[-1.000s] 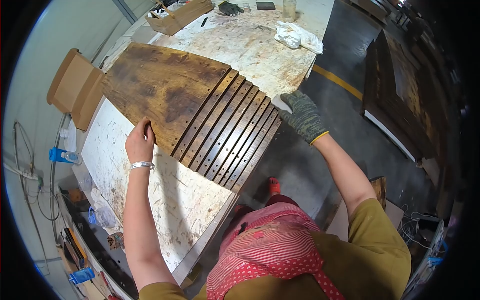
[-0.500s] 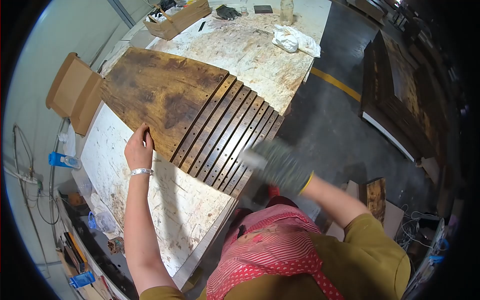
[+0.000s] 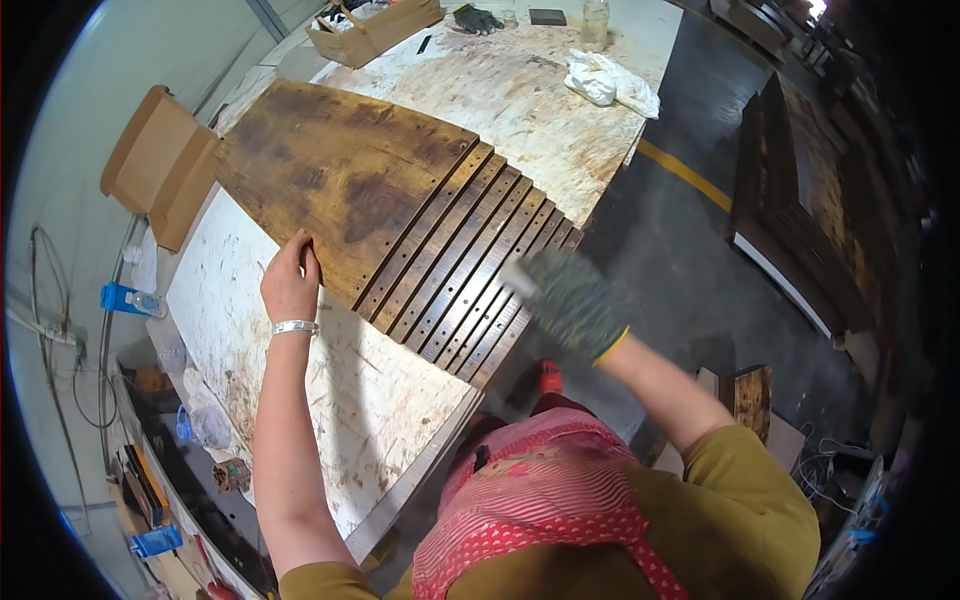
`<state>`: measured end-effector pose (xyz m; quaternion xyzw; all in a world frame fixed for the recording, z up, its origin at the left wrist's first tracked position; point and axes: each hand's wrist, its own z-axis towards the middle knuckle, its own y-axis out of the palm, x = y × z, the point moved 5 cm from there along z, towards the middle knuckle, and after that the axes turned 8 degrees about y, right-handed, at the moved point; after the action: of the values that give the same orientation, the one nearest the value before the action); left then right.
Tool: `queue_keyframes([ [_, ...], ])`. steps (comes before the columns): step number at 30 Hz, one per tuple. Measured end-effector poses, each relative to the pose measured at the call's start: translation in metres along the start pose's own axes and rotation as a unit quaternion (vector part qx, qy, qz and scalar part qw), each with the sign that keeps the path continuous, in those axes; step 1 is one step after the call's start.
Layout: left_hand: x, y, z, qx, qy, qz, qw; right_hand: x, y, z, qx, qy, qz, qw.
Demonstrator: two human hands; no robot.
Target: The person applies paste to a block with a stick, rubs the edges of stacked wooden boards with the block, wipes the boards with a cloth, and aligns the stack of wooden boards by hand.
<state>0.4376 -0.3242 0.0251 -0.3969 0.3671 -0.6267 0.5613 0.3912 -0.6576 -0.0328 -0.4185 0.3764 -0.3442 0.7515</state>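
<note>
A stack of brown wooden boards (image 3: 350,160) lies fanned out, their stepped ends dotted with small holes. My left hand (image 3: 291,277), bare with a white wristband, has its fingers bent together at the near edge of the top board. In a dark glove with a yellow cuff, my right hand (image 3: 577,303) closes around a pale flat block (image 3: 517,278), whose exact kind is blurred. The block is at the lower right of the stepped ends; whether it touches them I cannot tell.
The stained white worktable (image 3: 380,430) carries a cardboard box (image 3: 375,30), a dark glove (image 3: 478,19), a white cloth (image 3: 610,84) and a bottle (image 3: 594,25). An open carton (image 3: 160,165) stands at the left. More stacked boards (image 3: 800,200) stand across the floor at right.
The blurred right hand with the pale block has shifted slightly up and right along the stepped ends. My left hand stays at the board edge while the whole view shifts a little.
</note>
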Motion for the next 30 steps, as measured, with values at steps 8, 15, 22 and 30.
queue_keyframes([
  [8,-0.002,0.000,0.002,-0.004,0.007,0.001,1.000,-0.089,0.018,-0.032,-0.163,-0.093,0.211,0.959],
  [15,-0.001,0.000,0.001,0.009,0.012,-0.018,1.000,0.073,-0.036,0.053,0.060,0.100,0.053,0.992],
  [22,-0.002,0.000,0.001,0.010,0.007,-0.019,1.000,-0.025,-0.004,0.016,-0.018,-0.054,-0.008,0.998],
  [30,-0.001,-0.003,0.002,-0.002,0.010,-0.007,1.000,-0.054,-0.022,0.011,-0.027,-0.129,0.177,0.975],
])
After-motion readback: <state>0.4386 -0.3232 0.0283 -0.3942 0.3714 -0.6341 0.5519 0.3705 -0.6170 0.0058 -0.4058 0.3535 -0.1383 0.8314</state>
